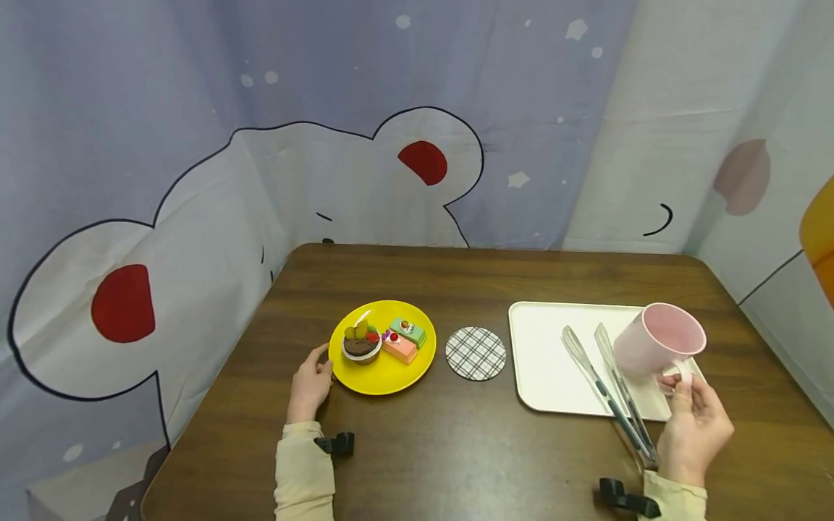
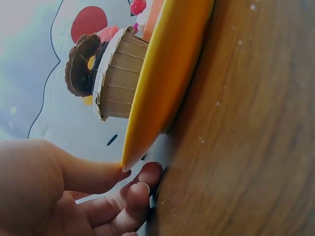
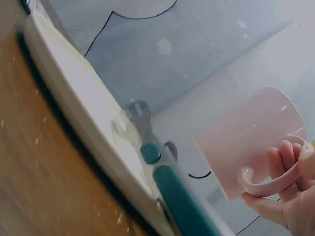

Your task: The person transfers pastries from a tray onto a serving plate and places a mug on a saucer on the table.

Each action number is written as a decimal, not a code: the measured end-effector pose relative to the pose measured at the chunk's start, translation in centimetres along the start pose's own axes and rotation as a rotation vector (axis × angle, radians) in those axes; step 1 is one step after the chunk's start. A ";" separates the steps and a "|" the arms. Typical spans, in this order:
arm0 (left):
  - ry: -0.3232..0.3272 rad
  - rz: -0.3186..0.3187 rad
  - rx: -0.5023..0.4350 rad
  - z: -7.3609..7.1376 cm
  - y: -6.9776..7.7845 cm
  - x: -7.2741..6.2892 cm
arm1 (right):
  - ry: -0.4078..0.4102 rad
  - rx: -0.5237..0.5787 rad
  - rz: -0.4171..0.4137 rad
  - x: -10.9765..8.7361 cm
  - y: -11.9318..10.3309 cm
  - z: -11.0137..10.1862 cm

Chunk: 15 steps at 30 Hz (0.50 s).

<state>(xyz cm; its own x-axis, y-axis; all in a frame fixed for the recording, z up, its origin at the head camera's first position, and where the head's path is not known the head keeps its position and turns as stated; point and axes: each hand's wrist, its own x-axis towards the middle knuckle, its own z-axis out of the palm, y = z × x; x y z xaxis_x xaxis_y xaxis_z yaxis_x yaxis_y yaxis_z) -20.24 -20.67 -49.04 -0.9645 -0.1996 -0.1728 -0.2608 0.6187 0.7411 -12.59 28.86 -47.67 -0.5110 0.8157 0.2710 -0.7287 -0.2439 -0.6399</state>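
Observation:
A pink mug [image 1: 638,346] is held by its handle in my right hand [image 1: 697,427], over the right part of a white tray [image 1: 544,387]. In the right wrist view, the fingers curl through the mug's handle [image 3: 275,186], and its base stands off the tray. On the tray lie tongs [image 1: 609,394] with dark teal grips, their ends past the front edge. My left hand [image 1: 310,383] pinches the left rim of a yellow plate [image 1: 381,382], thumb on top and fingers below. The plate bears a chocolate cupcake [image 1: 361,347], a pink cake slice [image 1: 399,347] and a green cake slice [image 1: 407,331].
A round checked coaster [image 1: 476,354] lies between plate and tray on the brown wooden table [image 1: 456,449]. A printed curtain [image 1: 521,108] hangs behind the table and along its sides. Each wrist wears a black strap mount [image 1: 342,443].

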 end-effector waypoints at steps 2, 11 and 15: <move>-0.001 -0.001 -0.001 0.0 0.0 0.0 | -0.004 0.031 -0.005 -0.1 0.0 0.4; 0.005 -0.006 -0.007 0.0 -0.1 0.0 | -0.081 -0.015 0.015 -1.5 0.1 2.5; 0.005 -0.011 -0.016 0.0 -0.1 0.0 | -0.131 -0.106 0.055 -2.4 0.9 3.5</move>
<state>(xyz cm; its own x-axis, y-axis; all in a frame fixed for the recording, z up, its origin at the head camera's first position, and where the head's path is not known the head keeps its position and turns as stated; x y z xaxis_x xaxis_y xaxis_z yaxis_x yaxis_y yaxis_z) -20.28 -20.67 -49.11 -0.9614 -0.2101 -0.1777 -0.2705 0.6040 0.7496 -13.59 24.81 -46.34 -0.6088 0.7259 0.3201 -0.6492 -0.2239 -0.7269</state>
